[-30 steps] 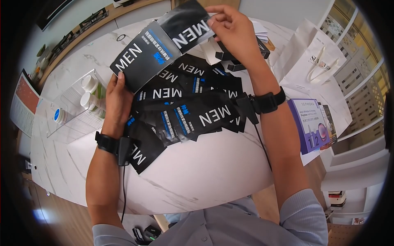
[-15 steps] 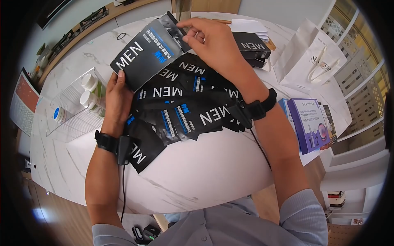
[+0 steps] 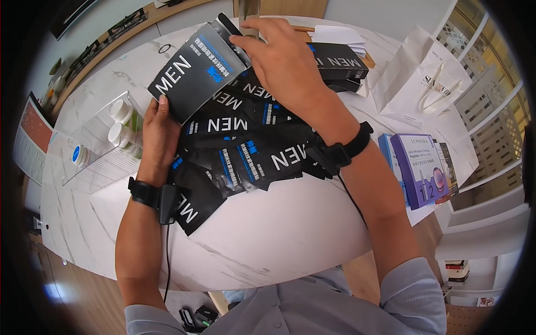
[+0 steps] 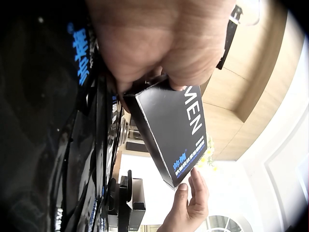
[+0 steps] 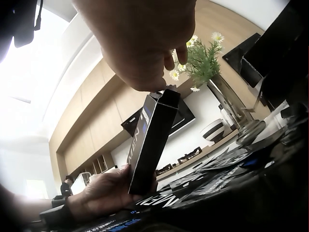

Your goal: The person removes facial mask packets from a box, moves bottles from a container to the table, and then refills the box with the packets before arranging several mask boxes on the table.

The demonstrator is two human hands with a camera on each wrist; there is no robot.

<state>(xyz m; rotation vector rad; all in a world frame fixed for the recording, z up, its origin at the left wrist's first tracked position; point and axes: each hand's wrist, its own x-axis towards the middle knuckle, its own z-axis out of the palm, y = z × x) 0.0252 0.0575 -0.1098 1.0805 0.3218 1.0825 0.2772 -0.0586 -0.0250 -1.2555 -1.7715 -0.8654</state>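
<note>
A black MEN box [image 3: 204,75] is held tilted above a pile of black MEN pouches [image 3: 229,125]. My left hand [image 3: 159,134] grips its lower left end, thumb on the front face. At the upper end, my right hand [image 3: 293,72] touches the box with its thumb and fingertips around the opening. The left wrist view shows the box [image 4: 169,130] beneath my left hand [image 4: 159,38], with my right hand [image 4: 188,208] at its far end. In the right wrist view the box [image 5: 154,145] stands between both hands; its contents are hidden.
More black MEN boxes [image 3: 340,60] lie behind my right forearm, near white papers [image 3: 338,36]. A clear organizer [image 3: 100,156] with white-capped bottles [image 3: 120,134] is at the left. A white paper bag [image 3: 416,81] and a purple box [image 3: 419,167] stand at the right.
The pouch that stuck far out of the box has gone down into it. My right hand has moved left and down to the box's end. My left hand keeps its grip.
</note>
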